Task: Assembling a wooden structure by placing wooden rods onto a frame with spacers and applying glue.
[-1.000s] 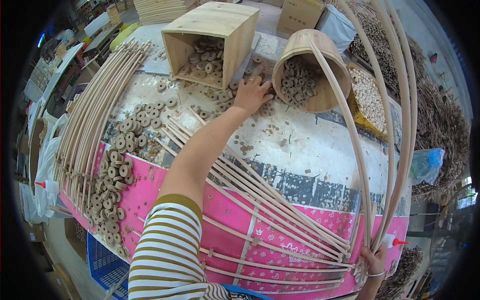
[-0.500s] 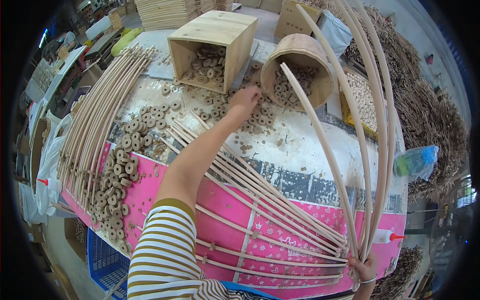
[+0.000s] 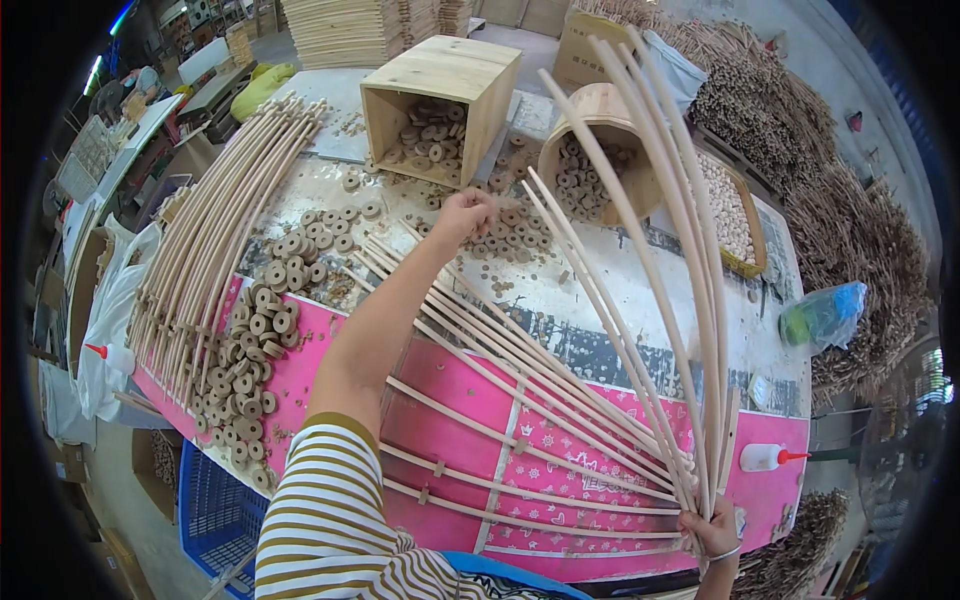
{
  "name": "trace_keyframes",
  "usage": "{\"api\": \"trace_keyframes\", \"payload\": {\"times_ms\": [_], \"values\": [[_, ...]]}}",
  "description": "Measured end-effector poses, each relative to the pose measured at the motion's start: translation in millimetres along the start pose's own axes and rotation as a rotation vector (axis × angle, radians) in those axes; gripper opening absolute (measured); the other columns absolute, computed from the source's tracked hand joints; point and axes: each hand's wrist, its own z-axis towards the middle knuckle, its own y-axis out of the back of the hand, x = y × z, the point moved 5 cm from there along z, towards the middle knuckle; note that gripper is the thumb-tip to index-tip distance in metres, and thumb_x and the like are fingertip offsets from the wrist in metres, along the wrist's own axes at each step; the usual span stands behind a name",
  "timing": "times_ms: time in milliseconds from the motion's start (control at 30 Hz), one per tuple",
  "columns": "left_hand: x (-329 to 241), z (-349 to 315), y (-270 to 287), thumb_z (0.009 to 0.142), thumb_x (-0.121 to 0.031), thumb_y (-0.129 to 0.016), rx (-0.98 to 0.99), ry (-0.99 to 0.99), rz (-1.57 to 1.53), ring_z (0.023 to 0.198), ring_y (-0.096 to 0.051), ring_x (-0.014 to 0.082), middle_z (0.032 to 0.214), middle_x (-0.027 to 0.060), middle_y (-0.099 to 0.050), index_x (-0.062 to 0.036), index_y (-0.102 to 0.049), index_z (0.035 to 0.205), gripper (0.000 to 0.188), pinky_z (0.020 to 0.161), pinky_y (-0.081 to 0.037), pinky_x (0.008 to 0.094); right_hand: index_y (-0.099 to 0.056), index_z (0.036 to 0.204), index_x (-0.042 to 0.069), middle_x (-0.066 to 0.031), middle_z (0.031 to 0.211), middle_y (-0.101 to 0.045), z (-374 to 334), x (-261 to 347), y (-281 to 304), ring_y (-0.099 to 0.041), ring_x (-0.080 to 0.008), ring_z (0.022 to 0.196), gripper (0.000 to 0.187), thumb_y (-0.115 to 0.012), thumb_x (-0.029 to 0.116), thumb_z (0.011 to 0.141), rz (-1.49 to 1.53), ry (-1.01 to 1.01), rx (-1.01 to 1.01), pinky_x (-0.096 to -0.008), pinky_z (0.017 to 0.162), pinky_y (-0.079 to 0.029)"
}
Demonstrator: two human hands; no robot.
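Nearest, a striped sleeve runs up from the lower edge, and to its left a blue basket sits below the table. At the lower right, the right hand, with a band at the wrist, is closed around the lower ends of several long, curved upright rods, which fan upward over the table. A white bottle with a red tip lies just beyond that hand on a pink sheet. Loose rods spread across the sheet, their right ends converging near the right hand. Brown rings are heaped at the left, beside a row of further rods. Past these, the left hand is over the table near more scattered rings, its fingers curled and blurred; I cannot tell whether it grips one. Farther back, a square wooden box and a round wooden tub lie on their sides with rings inside, a yellow-edged tray of pale pieces right of the tub; beyond stand stacked slats and piled brown sticks
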Motion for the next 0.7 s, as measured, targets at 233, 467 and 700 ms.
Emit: {"api": "trace_keyframes", "payload": {"times_ms": [233, 467, 700], "values": [[-27.2, -11.9, 7.7, 0.083, -0.017, -0.074, -0.180, -0.190, 1.200, 0.084, -0.074, 0.0281, 0.089, 0.0121, -0.075, -0.0130, -0.073, 0.098, 0.016, 0.073, -0.057, 0.0413, -0.062, 0.121, -0.005, -0.0100, 0.080, -0.070, -10.7, -14.5, -2.2, -0.067, -0.0167, 0.066, 0.041, -0.079, 0.000, 0.084, 0.027, -0.032, -0.021, -0.0287, 0.059, -0.054], [-20.8, -37.2, 16.2, 0.086, -0.022, -0.074, -0.147, -0.323, 1.404, 0.093, -0.072, 0.0315, 0.099, 0.0092, -0.075, -0.0184, -0.073, 0.104, 0.018, 0.079, -0.056, 0.0452, -0.060, 0.121, -0.005, -0.0102, 0.079, -0.070, -9.4, -24.7, -5.6, -0.068, -0.0166, 0.064, 0.039, -0.079, 0.000, 0.086, 0.051, 0.004, 0.003, -0.0286, 0.057, -0.055], [-11.6, -50.6, 22.4, 0.088, -0.016, -0.074, -0.310, -0.367, 0.747, 0.075, -0.071, 0.0207, 0.083, 0.0089, -0.075, -0.0087, -0.076, 0.102, 0.016, 0.068, -0.055, 0.0345, -0.063, 0.119, -0.005, -0.0095, 0.084, -0.071, -9.2, -33.6, -15.5, -0.069, -0.0157, 0.067, 0.039, -0.081, 0.004, 0.086, 0.071, -0.111, 0.053, -0.0272, 0.057, -0.057]]}}
